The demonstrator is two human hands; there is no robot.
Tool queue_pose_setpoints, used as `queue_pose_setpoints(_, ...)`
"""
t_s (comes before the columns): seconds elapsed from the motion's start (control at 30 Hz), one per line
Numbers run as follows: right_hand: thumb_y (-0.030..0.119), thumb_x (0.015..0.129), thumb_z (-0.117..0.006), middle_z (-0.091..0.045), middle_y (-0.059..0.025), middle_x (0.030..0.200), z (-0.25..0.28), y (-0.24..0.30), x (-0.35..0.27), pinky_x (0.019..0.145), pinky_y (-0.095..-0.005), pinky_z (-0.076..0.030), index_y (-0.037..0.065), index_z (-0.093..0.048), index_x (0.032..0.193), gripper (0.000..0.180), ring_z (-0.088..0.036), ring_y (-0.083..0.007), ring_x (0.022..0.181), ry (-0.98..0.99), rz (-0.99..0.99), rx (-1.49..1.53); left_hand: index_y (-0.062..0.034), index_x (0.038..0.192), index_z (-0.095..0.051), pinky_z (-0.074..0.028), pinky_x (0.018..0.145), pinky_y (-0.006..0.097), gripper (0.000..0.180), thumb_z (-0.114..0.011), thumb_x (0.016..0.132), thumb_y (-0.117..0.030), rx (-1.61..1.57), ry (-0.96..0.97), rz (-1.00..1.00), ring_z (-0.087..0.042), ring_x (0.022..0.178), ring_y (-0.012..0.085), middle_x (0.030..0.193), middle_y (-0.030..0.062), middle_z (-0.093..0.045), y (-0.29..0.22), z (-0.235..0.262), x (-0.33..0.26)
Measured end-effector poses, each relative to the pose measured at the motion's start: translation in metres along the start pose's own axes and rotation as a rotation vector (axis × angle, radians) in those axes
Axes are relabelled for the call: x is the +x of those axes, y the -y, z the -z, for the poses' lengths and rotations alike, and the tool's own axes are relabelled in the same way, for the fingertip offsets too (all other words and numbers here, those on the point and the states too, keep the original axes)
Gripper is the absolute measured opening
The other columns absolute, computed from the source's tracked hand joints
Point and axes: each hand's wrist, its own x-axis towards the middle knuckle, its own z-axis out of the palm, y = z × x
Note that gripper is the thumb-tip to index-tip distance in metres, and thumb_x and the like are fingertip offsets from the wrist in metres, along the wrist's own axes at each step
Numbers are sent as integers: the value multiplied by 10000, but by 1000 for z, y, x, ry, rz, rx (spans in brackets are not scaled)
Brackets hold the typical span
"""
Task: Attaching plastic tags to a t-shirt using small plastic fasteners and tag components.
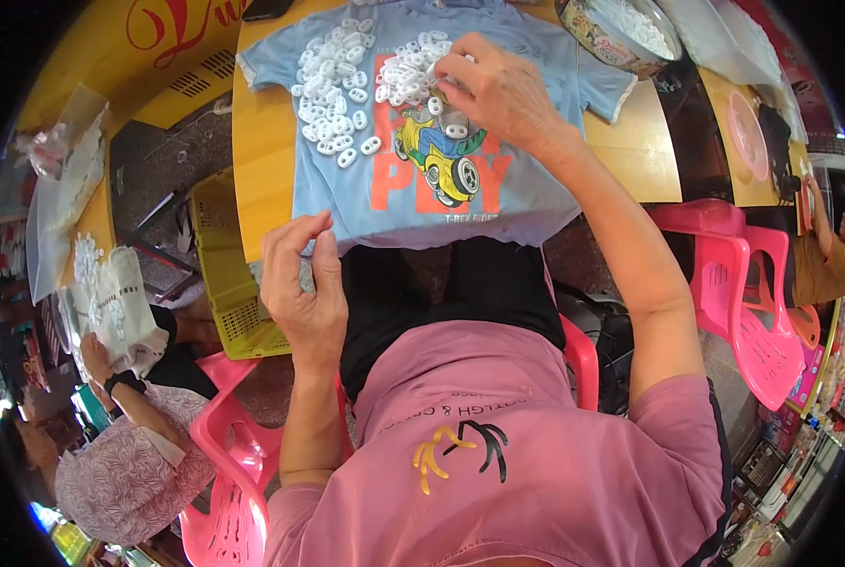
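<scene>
A light blue T-shirt [337, 200] with a printed cartoon rider lies spread over the table. On it sit two heaps of small white oval plastic pieces, each piece with two holes: a left heap [326, 90] and a right heap [408, 74]. My right hand [503, 90] reaches to the right heap's edge, fingers curled in toward the thumb; whatever is between the fingertips is hidden. A few loose pieces [456, 131] lie just below it. My left hand [301, 288] hovers before the table's near edge, thumb apart from its bent fingers, with nothing visible in it.
A round tub [621, 33] of white pieces stands at the table's far right. Below the table's left side is a yellow crate [229, 274]. Pink chairs [744, 293] flank me. At the left, another person's hand [94, 357] works beside white pieces and a pale bag.
</scene>
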Motion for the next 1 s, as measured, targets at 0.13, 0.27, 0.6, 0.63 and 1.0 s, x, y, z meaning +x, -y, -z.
queue_pose_setpoints(0.13,127,784,-700,-595,-24,921,3,-2,3,647,-345,-509,91,-627,875,122,-622,-230,814,25,92,7,22,990,-639,-483,778,324,132,-621,861,47,-27,26,-38,-610,871,243,948,127,-650,-2,-5,3)
queue_pose_setpoints(0.27,89,775,-692,-604,-25,901,1,-4,1,666,-331,-514,91,-623,865,113,-612,-227,851,20,174,47,14,990,-642,-482,748,322,139,-625,857,50,-69,35,-45,-612,849,240,942,122,-649,-4,-11,4)
queue_pose_setpoints(0.6,56,845,-665,-634,-89,902,24,-5,-13,601,-298,-476,35,-668,957,114,-617,-207,696,38,-103,361,16,987,-644,-475,773,284,111,-598,888,33,-69,111,-30,-611,852,178,939,102,-649,-4,-21,4)
queue_pose_setpoints(0.63,63,851,-662,-635,-90,900,24,-6,-15,596,-296,-470,36,-674,951,104,-616,-201,697,81,-110,362,10,984,-646,-479,736,297,125,-620,866,40,-73,105,-46,-616,832,210,923,113,-646,-2,-24,4)
queue_pose_setpoints(1.0,176,827,-687,-611,-59,870,17,5,-2,677,-369,-492,75,-696,939,151,-623,-266,814,144,-53,49,10,985,-651,-472,728,283,112,-612,880,12,-110,132,-50,-613,826,186,909,101,-640,-2,-34,3)
